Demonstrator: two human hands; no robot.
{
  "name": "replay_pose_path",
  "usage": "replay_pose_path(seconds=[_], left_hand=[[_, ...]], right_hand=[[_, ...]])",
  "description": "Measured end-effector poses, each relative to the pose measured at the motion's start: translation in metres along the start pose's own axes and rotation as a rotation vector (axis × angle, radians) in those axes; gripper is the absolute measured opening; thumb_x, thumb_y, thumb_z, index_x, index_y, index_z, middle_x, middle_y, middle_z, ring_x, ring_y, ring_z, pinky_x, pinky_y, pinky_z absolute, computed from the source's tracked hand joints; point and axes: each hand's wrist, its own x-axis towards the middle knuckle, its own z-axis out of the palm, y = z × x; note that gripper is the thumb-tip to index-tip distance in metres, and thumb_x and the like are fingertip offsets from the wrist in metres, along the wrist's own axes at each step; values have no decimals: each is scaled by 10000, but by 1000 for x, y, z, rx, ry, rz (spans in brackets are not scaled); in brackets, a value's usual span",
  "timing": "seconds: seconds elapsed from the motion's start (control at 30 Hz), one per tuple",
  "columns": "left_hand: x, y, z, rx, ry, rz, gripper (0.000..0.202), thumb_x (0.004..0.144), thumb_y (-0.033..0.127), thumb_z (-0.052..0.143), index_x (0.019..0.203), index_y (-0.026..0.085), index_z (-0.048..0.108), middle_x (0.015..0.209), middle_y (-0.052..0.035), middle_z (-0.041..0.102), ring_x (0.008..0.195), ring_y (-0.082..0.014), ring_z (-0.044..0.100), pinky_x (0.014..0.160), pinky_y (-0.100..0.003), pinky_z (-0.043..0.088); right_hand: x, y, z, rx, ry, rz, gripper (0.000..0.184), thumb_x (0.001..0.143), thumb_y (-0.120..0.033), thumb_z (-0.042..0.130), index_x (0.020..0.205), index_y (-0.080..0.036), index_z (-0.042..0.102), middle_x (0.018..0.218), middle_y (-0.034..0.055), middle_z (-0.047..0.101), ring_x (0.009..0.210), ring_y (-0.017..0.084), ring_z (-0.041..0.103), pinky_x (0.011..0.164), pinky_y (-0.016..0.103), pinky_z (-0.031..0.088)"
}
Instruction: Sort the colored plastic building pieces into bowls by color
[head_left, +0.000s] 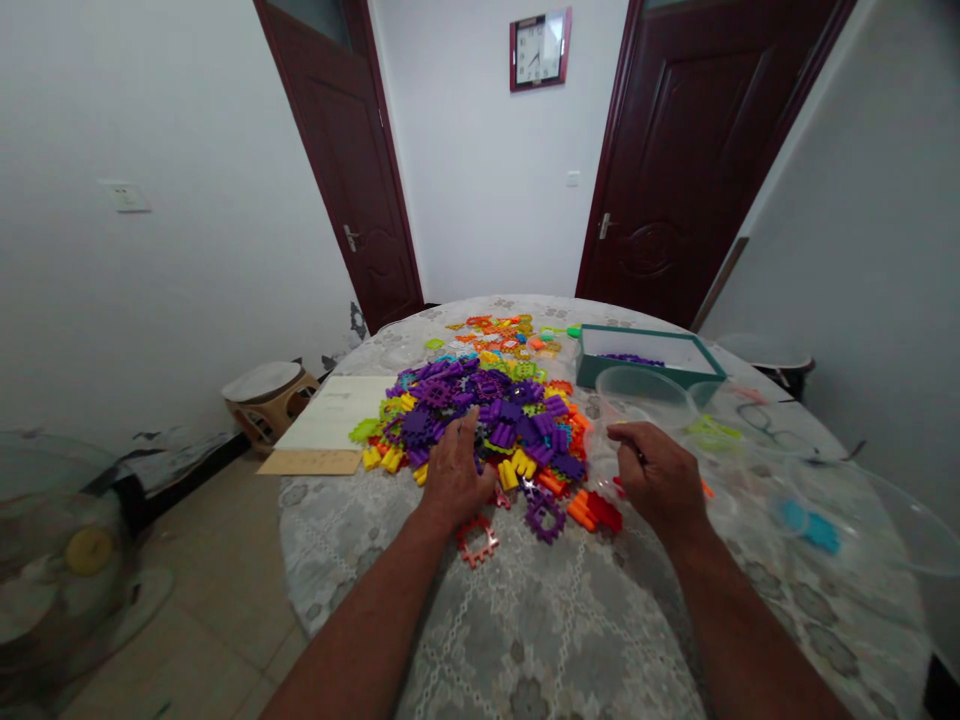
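A heap of plastic building pieces (442, 390), mostly purple with yellow, green, orange and red ones, is piled on the table in the head view. My left hand (454, 470) rests on the near side of this heap, its fingers apart and nothing seen in its grip. My right hand (660, 475) is curled closed to the right of the heap, over clear tubs; whatever it may hold is hidden. Between my hands lie a purple toothed ring (545, 514), an orange-pink toothed ring (477, 541) and a red piece (604, 512).
A green-rimmed box (589, 372) with purple pieces inside stands at the back right. Clear tubs (645, 385) are on the right, one with a blue piece (810, 526). Orange flat pieces (495, 335) lie behind the heap. A pale sheet (330, 415) lies at left.
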Motion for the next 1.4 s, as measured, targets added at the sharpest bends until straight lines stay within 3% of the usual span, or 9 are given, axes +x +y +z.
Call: replay_pose_path(seconds=[0.13,0.33,0.47,0.7,1.13,1.4], left_hand=[[0,-2,2,5,-3,10,944,815,92,599,1664,277,229,1533,-135,519,1438,-294,485,1186,-483,413],[5,-8,12,128,-5,-17,969,850,317,740,1659,167,229,1590,-219,411,1453,-372,434,1181,-519,388],[15,-5,14,222,-48,-25,958,810,403,800,1624,196,340,1549,-185,465,1348,-374,490,1135,-503,402],[20,10,11,273,-57,-89,718,824,291,763,1499,295,518,1460,-123,550,1198,-337,536,976,-452,451],[15,7,3,259,-106,-11,704,844,309,734,1507,306,497,1402,-112,569,1163,-317,569,959,-436,447],[15,9,4,255,-96,-26,514,946,307,641,1450,345,549,1334,-94,603,1129,-288,596,866,-399,468]], right_hand=[[0,0,0,-2,0,4,272,889,-122,500,1000,-218,729,1005,63,787,934,227,758,889,364,603],[-1,2,1,-2,-6,-6,274,889,-117,500,1005,-211,730,1003,63,788,932,224,760,879,357,598],[-1,2,1,-11,0,-9,269,891,-120,498,1001,-212,726,1003,63,788,939,224,759,886,356,596],[0,1,1,-12,-17,-12,257,918,-140,494,1010,-223,719,1013,67,789,945,228,758,877,367,602],[-2,3,1,-68,5,-39,247,916,-186,500,999,-233,728,1003,59,797,921,238,770,858,368,613],[-3,4,1,-74,0,-64,243,924,-190,506,1011,-226,730,1006,63,793,913,238,769,855,369,607]])
